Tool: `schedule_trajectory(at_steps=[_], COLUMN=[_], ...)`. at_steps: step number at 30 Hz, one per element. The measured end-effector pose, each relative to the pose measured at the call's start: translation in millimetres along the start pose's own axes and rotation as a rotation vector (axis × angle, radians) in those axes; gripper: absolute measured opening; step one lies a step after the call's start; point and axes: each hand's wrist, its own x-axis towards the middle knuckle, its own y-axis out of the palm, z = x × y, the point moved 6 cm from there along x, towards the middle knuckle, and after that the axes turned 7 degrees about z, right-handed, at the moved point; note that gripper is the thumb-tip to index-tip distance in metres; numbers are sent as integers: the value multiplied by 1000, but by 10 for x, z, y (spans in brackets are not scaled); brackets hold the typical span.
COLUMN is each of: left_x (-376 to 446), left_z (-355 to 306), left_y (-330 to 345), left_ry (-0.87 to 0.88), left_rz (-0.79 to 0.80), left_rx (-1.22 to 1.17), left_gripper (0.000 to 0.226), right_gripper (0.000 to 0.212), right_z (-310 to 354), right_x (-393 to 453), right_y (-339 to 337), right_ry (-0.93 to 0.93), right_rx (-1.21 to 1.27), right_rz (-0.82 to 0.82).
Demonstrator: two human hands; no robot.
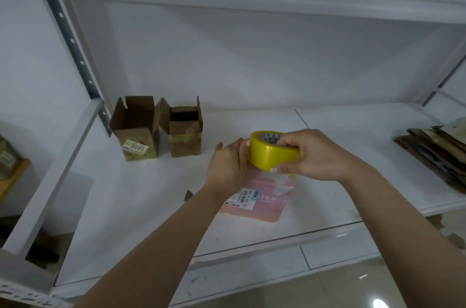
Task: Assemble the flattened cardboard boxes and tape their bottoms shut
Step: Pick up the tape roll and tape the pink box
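Here the right hand (pixel 312 156) grips the tape roll (pixel 271 153) while the left hand (pixel 228 165) pinches its edge.

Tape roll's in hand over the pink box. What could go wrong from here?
1. The right hand grips the yellow tape roll while the left hand works at its edge; the free end may stick back onto the roll or tear unevenly.
2. The pink box lies loose under the hands, held by neither; pulling tape could drag or skew it, so the strip may land crooked.
3. The two assembled boxes stand close by on the left; a wide pull might knock them.
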Motion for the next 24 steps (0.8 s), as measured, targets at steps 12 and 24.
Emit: schedule_trajectory(at_steps=[12,24], left_x=[-3,-3], left_z=[-3,82], left_y=[-71,-114], left_ry=[-167,-135], left_rz=[-78,-66], left_rx=[-12,-157], left_gripper=[50,46], right_gripper=[38,42], right_z=[278,-172], right_x=[241,195], right_y=[-346,-154], right_ry=[12,49], right_rx=[209,705], right_rz=[-62,85])
